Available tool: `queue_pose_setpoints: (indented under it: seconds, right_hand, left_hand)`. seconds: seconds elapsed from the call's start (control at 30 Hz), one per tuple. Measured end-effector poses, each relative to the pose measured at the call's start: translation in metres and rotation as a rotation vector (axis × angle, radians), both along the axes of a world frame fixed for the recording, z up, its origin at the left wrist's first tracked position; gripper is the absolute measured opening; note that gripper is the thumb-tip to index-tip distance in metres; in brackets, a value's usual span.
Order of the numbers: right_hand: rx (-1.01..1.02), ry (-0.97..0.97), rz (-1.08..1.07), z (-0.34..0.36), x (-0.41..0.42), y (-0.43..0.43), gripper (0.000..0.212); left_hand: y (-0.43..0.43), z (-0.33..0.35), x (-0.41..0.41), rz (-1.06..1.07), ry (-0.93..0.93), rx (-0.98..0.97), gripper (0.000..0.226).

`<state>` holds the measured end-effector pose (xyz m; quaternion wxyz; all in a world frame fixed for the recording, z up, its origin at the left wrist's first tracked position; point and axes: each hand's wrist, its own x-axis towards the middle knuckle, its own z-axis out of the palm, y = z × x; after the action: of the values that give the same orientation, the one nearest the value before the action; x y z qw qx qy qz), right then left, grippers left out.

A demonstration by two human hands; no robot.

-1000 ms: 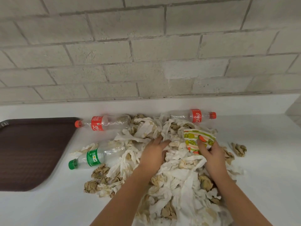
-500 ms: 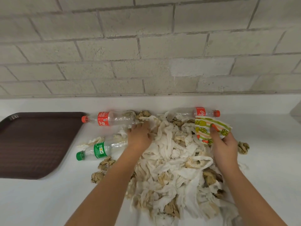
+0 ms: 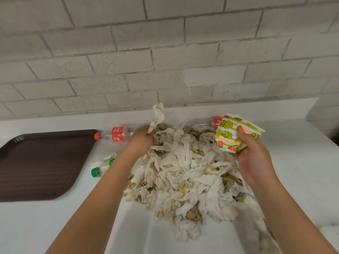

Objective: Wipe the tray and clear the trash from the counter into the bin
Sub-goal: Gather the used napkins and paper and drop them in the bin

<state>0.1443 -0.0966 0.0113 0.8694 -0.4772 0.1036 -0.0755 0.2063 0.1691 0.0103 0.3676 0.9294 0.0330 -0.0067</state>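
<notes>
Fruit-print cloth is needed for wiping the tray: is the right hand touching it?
Touching. The head view shows the right hand with its fingers curled round the fruit-print cloth, holding it up.

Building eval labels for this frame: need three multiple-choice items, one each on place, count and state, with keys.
1. The dark brown plastic tray lies: A) left of the pile of crumpled white paper towels B) right of it C) on it
2. Count of green-capped clear plastic bottles: A) none B) one C) three
3. The right hand: A) is empty B) grips a bottle C) grips the fruit-patterned cloth
Key: A, the tray is at far left; B, a single green cap shows; C, the hand is curled round the cloth.
</notes>
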Motion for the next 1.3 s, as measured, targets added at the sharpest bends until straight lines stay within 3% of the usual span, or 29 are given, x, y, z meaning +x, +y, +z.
queue_pose_setpoints:
  seconds: [0.17,0.33,0.5,0.73,0.87,0.97,1.13,1.3]
  right_hand:
    - [0.031,0.083,-0.050,-0.015,-0.064,-0.008,0.026]
    - [0.164,0.087,-0.105,-0.027,-0.146,-0.035,0.028]
    - [0.137,0.095,-0.265,-0.039,-0.248,-0.090,0.026]
    - [0.152,0.333,-0.619,-0.099,-0.393,-0.170,0.021]
    - [0.054,0.606,-0.692,-0.176,-0.441,-0.211,0.016]
    - [-0.055,0.858,-0.687,-0.241,-0.455,-0.233,0.013]
    - [-0.306,1.099,-0.603,-0.342,-0.448,-0.249,0.015]
    - [-0.491,1.153,-0.441,-0.407,-0.425,-0.262,0.031]
  left_hand:
    - [-0.027,0.002,-0.067,-0.186,-0.022,-0.038,0.022]
    - [-0.096,-0.013,-0.156,-0.662,0.078,-0.110,0.068]
    - [-0.162,-0.029,-0.239,-0.928,0.172,-0.180,0.065]
    - [-0.241,-0.086,-0.347,-0.872,0.352,-0.344,0.034]
    - [-0.295,-0.145,-0.395,-0.738,0.473,-0.281,0.024]
    - [-0.332,-0.218,-0.410,-0.570,0.572,-0.134,0.020]
    - [-0.390,-0.352,-0.407,-0.349,0.678,0.064,0.029]
    - [-0.433,-0.434,-0.400,-0.421,0.729,0.205,0.039]
